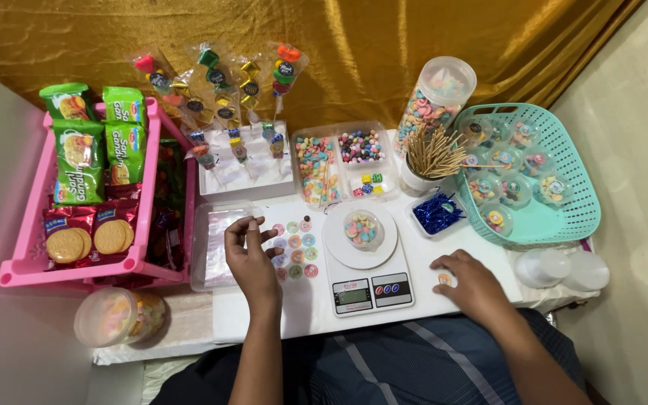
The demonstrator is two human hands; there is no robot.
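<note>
Right hand [472, 283] flat over round sticker [445, 279].

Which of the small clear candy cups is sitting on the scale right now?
The small clear plastic cup of pastel candy rings alone rests on the white kitchen scale's round plate; every other filled cup lies in the teal plastic basket to the right.

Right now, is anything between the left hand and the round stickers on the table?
Nothing visible. The left hand hovers at the left edge of the round stickers, fingertips pinched together just beside them. The scale with its small cup of candy sits to the right of the stickers, out of the path.
</note>
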